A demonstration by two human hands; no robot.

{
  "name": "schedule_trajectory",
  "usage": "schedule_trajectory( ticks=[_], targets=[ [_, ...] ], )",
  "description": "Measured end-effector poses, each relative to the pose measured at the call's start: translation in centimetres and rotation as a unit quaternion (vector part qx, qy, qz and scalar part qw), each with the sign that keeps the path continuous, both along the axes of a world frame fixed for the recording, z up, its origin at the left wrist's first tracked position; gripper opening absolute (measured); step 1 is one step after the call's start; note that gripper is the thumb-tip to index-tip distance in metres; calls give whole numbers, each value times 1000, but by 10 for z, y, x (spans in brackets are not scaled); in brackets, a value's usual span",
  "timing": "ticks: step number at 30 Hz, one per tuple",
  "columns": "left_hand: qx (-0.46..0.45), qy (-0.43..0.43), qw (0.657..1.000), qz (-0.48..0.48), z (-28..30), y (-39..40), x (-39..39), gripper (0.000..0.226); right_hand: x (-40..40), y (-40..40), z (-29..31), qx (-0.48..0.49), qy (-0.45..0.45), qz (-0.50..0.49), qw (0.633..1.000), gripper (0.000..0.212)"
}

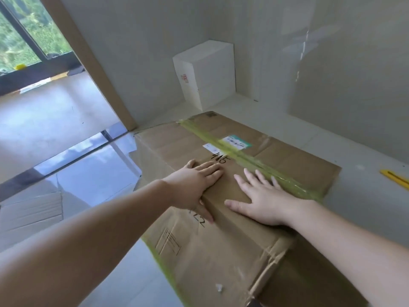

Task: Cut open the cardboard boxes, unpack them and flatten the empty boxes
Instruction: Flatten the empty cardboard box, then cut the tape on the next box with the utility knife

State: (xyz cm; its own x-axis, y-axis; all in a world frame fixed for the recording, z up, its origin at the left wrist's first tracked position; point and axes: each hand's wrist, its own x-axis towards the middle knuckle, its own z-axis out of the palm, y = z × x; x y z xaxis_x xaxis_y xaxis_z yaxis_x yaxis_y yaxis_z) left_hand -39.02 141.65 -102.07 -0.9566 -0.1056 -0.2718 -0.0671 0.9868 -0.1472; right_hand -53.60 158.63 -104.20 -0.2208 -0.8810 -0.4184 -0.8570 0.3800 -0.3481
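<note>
A large brown cardboard box (177,147) lies on a pale raised surface, sealed along its top with yellow-green tape (245,160). It carries a white and green label and black handwritten marks. My left hand (194,185) rests flat on the top near the box's left edge, with its thumb down the side. My right hand (263,198) lies flat beside it, fingers spread, fingertips close to the tape. Neither hand holds anything. A yellow cutter (396,178) lies on the surface at the far right, apart from both hands.
A white box (205,72) stands in the back corner against the wall. Flattened pale cardboard (31,209) lies on the floor at the lower left. A glossy tiled floor and a doorway with a window lie to the left. Walls close in behind and on the right.
</note>
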Motion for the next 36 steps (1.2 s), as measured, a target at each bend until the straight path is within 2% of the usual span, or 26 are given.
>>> schedule_trajectory(
  ticks=[2, 6, 10, 15, 19, 26, 30, 36],
  targets=[
    [21, 9, 999, 31, -23, 3, -2, 128, -9, 7, -21, -6, 43, -4, 999, 98],
    [103, -33, 991, 82, -72, 18, -13, 117, -19, 29, -60, 18, 136, 31, 990, 87],
    [89, 16, 992, 91, -100, 20, -17, 105, -26, 33, -73, 1, 149, 19, 989, 85],
    [92, 73, 989, 87, -104, 6, -29, 80, -33, 30, -75, -4, 156, 12, 988, 86],
    [100, 107, 984, 106, -110, -1, -59, 71, -51, 33, -70, 24, 168, -19, 985, 90],
    [124, 147, 974, 122, -120, 4, -91, 72, -58, 23, -32, 148, 170, -51, 973, 82],
    [141, 142, 971, 132, -119, 14, -107, 76, -67, 36, -12, 136, 181, -75, 971, 79],
    [159, 143, 975, 62, -120, 73, -159, 76, -123, 87, -9, 111, 207, -131, 963, 75]
  ],
)
